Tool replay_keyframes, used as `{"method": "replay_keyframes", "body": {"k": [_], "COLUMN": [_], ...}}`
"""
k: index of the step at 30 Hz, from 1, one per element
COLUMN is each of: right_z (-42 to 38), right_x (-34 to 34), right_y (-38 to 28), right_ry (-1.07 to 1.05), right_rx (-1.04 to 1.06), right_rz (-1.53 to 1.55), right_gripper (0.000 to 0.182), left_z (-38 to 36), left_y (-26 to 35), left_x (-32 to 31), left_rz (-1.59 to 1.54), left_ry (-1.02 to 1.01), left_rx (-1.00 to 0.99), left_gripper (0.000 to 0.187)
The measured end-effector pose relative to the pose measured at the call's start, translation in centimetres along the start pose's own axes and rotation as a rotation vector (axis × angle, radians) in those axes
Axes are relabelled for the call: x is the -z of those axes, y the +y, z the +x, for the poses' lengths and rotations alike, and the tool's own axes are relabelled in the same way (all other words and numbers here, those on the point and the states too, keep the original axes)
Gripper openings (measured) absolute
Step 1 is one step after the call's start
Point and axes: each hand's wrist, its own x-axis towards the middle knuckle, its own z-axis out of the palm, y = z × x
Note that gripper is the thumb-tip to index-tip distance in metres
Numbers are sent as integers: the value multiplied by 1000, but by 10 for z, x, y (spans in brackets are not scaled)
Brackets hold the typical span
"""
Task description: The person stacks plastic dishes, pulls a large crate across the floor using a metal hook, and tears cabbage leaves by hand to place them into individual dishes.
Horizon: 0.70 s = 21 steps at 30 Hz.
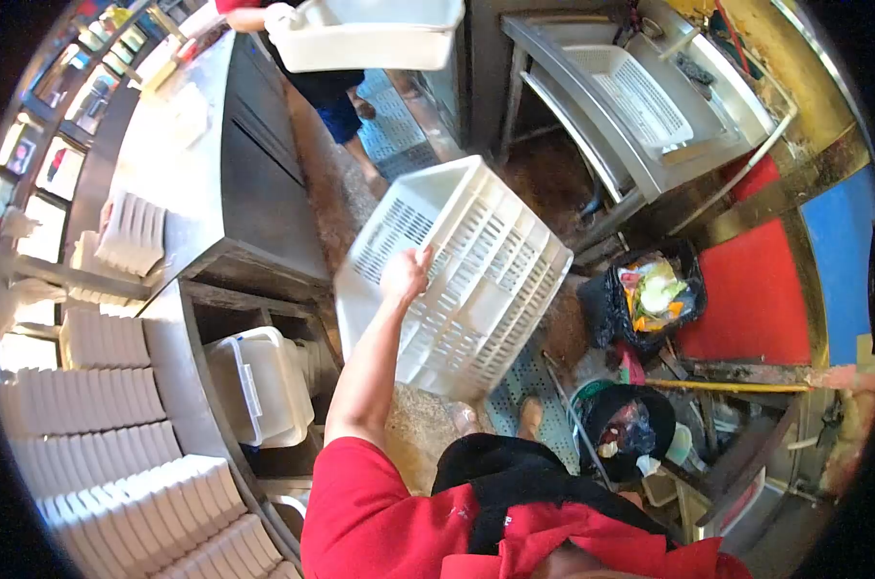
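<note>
A large white slotted plastic basket (476,289) hangs tilted in front of me, above the floor. My left hand (405,275) is closed around its edge, at the side nearer the long counter. Through the open side the basket's inner slotted wall shows; I see nothing lying in the visible part. My right hand does not appear in the picture; my right arm is out of sight too.
Ahead, another person holds a white tub (375,43). A metal sink (640,164) with a white slotted basket (640,92) stands right, near a black-bagged bin (606,309) of food scraps and a black bucket (664,415). Stacked white containers (138,511) fill the left counter.
</note>
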Motion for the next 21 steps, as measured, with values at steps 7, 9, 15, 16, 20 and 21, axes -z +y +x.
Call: {"method": "replay_keyframes", "body": {"k": [7,9,15,16,20,21], "right_z": [-39,-23,-20,-22,-46,-47], "right_x": [130,123,134,129,119,112], "right_y": [-96,-70,-58,-57,-63,-63], "right_ry": [-15,1,-96,-67,-69,-82], "right_rx": [-28,67,83,97,69,80], "right_rz": [226,153,-14,-50,-103,-97], "right_gripper": [43,41,36,36,33,32], "left_z": [-57,-69,-68,-42,-115,-133], "left_y": [-39,-59,-134,-191,-213,-228], "left_x": [1,0,17,9,2,-7], "left_rz": [-566,-660,-383,-221,-238,-303], "left_ry": [210,236,400,510,486,479], "left_rx": [244,298,302,286,372,334], "left_gripper": [43,44,48,51,78,74]}}
